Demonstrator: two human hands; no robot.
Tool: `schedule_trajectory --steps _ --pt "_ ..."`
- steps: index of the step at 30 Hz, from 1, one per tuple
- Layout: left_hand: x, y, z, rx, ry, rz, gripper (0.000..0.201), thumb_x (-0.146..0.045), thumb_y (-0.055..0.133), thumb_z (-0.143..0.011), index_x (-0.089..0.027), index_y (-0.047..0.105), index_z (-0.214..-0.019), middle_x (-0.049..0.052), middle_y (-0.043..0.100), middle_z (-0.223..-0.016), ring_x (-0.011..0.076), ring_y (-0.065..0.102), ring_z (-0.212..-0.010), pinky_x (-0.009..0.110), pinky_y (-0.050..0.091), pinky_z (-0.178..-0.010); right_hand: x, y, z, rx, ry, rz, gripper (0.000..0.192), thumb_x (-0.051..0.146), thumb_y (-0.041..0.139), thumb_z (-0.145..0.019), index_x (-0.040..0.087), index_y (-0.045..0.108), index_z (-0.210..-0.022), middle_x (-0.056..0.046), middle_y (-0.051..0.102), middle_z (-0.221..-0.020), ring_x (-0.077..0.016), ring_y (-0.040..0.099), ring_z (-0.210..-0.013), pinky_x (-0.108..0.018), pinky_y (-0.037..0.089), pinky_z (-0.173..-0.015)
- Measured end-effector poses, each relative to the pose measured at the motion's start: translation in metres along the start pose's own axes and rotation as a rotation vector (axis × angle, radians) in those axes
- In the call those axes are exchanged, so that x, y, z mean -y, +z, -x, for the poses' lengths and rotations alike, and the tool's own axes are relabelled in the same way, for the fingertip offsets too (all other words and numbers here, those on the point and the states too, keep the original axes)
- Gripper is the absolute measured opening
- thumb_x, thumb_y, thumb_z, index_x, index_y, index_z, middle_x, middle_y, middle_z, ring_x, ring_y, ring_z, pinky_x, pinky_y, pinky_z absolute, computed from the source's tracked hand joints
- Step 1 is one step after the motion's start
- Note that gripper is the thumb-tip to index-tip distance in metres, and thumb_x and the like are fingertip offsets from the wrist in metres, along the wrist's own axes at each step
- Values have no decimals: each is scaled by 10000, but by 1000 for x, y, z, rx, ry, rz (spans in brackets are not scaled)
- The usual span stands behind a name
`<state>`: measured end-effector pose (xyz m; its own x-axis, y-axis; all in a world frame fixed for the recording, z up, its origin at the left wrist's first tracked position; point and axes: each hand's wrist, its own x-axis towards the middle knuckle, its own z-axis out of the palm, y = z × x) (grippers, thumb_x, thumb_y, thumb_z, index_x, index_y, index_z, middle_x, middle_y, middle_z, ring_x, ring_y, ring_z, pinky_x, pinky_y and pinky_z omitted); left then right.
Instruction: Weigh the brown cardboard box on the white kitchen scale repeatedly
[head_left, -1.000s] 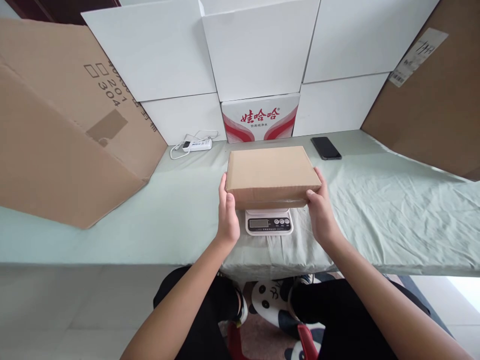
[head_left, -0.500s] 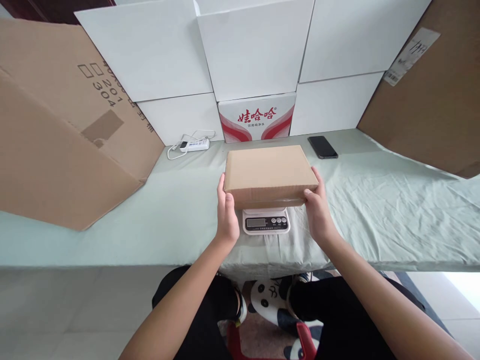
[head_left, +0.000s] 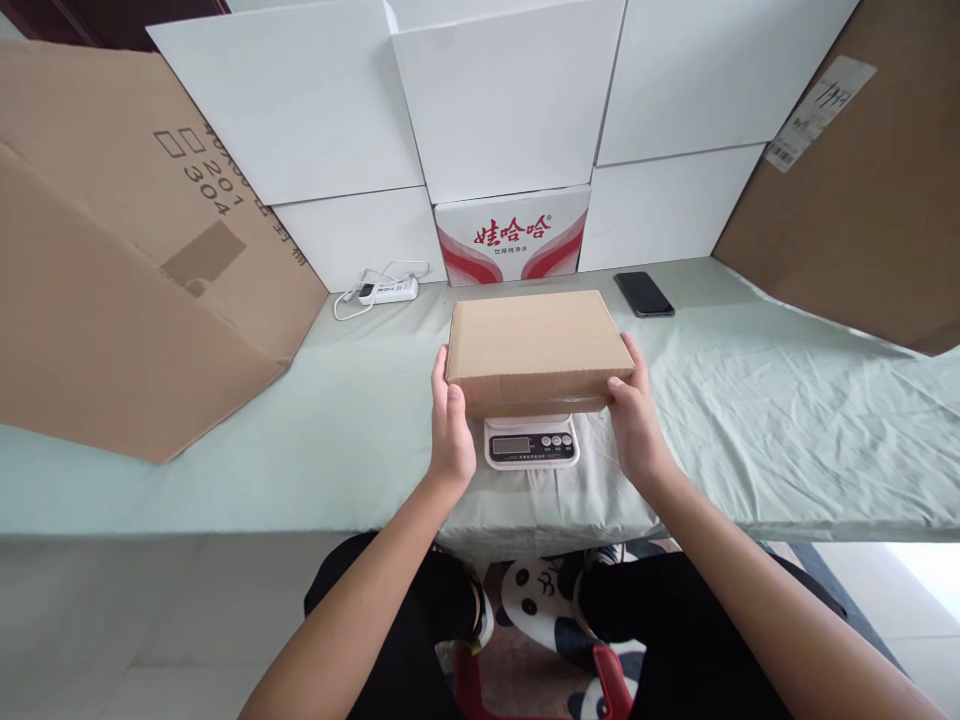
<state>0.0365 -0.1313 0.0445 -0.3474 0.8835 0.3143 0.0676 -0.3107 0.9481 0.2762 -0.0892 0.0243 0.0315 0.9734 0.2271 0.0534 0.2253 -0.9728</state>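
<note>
A flat brown cardboard box (head_left: 536, 340) is gripped between both hands over a white digital kitchen scale (head_left: 531, 458). My left hand (head_left: 452, 425) presses the box's left end, thumb at the near corner. On the opposite end, my right hand (head_left: 634, 410) holds it with the thumb on the front side and fingers along the edge. The scale's display and buttons show below the box, while its platform is mostly hidden. Whether the box rests on the platform or is held just over it, I cannot tell.
Behind the box stand white panels (head_left: 506, 110) and a white carton with red print (head_left: 514, 262). A black phone (head_left: 644, 294) lies back right, a white cabled device (head_left: 390, 290) back left. Large cardboard sheets (head_left: 150, 280) flank the green cloth-covered table (head_left: 300, 470).
</note>
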Motion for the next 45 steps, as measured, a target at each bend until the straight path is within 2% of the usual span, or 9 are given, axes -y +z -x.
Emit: schedule_trajectory --steps 4,7,13,19,22,27,31,37,45 --pt "-4 -15 -15 -183 83 -66 772 -746 349 -1105 -305 390 -1737 70 282 -1908 246 192 -1793 439 169 -1463 13 -6 -2 -43 10 -72 774 606 507 -1020 509 249 -1743 31 392 -1845 -335 347 -1741 -717 274 -1427" --pt "-3 -26 -27 -244 43 -49 732 -726 308 -1119 -339 390 -1735 32 281 -1909 204 188 -1791 398 169 -1460 20 -12 -7 -65 27 -92 757 622 512 -1003 521 293 -1720 14 411 -1832 -346 349 -1741 -719 285 -1419" --pt "2 -24 -29 -200 -17 -31 738 -699 307 -1125 -313 370 -1751 49 279 -1910 207 200 -1788 401 201 -1454 21 -16 -13 -38 3 -57 734 668 488 -995 547 326 -1701 41 447 -1804 -368 351 -1737 -709 283 -1423" --pt "-2 -11 -18 -140 -58 1 759 -677 303 -1135 -248 373 -1756 84 264 -1911 210 241 -1779 406 219 -1452 29 -6 -11 -56 56 -164 726 587 526 -969 438 414 -1671 -4 514 -1772 -389 434 -1690 -722 343 -1394" --pt "-2 -8 -15 -99 -50 18 742 -697 320 -1131 -286 411 -1741 62 303 -1900 226 248 -1778 428 233 -1453 29 -4 -11 -27 33 -134 752 631 514 -974 426 402 -1689 -10 516 -1773 -397 454 -1673 -714 372 -1379" --pt "-5 -2 -15 -41 -19 18 716 -698 355 -1130 -323 435 -1734 28 341 -1887 239 247 -1777 415 252 -1450 28 -3 -10 -23 11 -69 752 685 497 -1002 450 383 -1707 17 500 -1787 -395 423 -1694 -718 326 -1401" --pt "-12 3 -20 -54 -18 21 768 -743 350 -1112 -294 447 -1728 55 353 -1882 262 263 -1773 430 258 -1450 24 -2 -8 -55 25 -79 736 668 509 -1024 442 381 -1713 13 534 -1763 -377 413 -1706 -704 296 -1424" --pt "-15 7 -23 -71 -55 2 733 -727 346 -1120 -310 475 -1709 46 385 -1868 269 284 -1767 452 249 -1454 6 -6 -14 -75 11 3 657 680 506 -1047 517 425 -1678 123 379 -1846 -325 243 -1784 -668 228 -1470" --pt "-16 8 -24 -60 -68 -38 699 -680 374 -1130 -283 515 -1687 56 439 -1840 270 346 -1745 463 267 -1449 11 0 -14 -60 0 -24 626 639 518 -1052 498 463 -1660 102 425 -1824 -331 337 -1748 -641 286 -1460"
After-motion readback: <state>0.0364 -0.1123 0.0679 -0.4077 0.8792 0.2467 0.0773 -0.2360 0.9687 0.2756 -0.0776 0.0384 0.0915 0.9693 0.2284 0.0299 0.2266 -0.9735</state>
